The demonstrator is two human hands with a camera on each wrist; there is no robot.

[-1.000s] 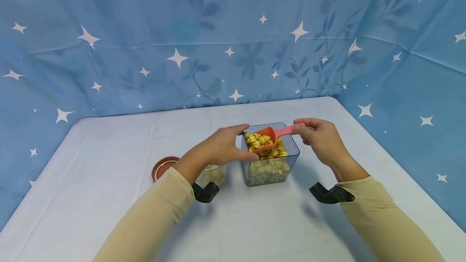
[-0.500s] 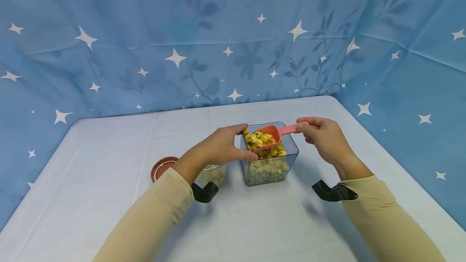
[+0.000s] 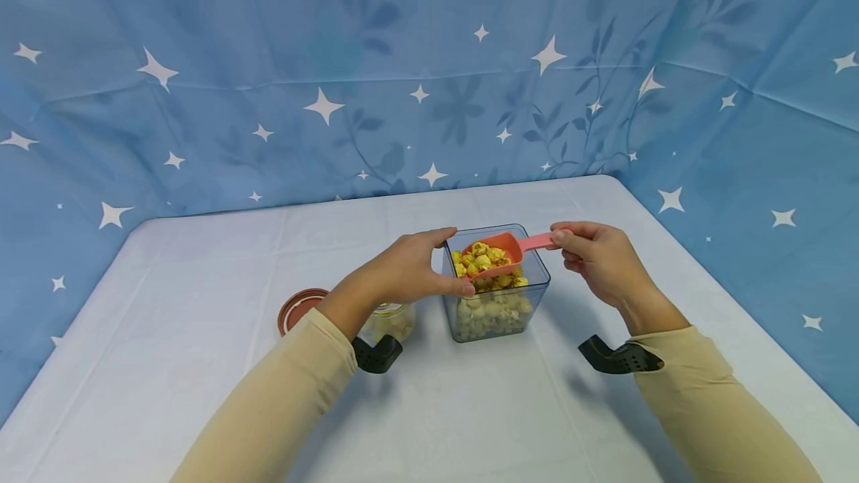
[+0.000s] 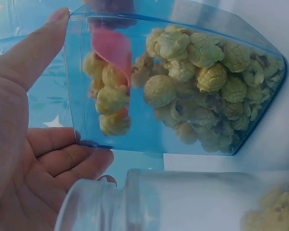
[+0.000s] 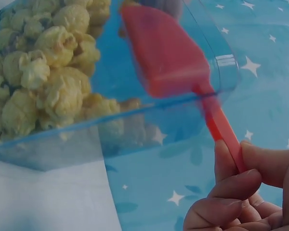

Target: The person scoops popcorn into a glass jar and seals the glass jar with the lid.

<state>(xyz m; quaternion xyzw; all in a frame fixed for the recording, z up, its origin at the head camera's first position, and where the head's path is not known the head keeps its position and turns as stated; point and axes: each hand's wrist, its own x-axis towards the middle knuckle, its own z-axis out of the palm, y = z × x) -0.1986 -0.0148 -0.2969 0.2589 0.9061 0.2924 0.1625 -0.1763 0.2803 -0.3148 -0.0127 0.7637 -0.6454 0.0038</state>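
Note:
A clear bluish square container (image 3: 537,268) stands on the table, partly filled with popcorn (image 4: 212,77). Across its left side, my left hand (image 3: 412,270) grips the rim, thumb at the near edge and fingers at the far one. My right hand (image 3: 597,256) pinches the handle of a pink scoop (image 3: 537,241) between thumb and fingers, to the right of the container. The bowl of the scoop, heaped with yellow popcorn (image 3: 482,259), lies inside the container just below rim level. From the right wrist view, the scoop's underside (image 5: 173,62) shows through the wall.
Below my left wrist stands a clear jar (image 4: 183,192) with popcorn in it, partly hidden by the arm. A reddish-brown round lid (image 3: 294,310) lies left of it on the white-covered table (image 3: 201,319). A blue star-patterned curtain (image 3: 268,95) hangs behind.
The scoop and my right hand have shifted slightly right; the scoop now sits more level, with its popcorn heaped in view. My left hand keeps its hold on the container.

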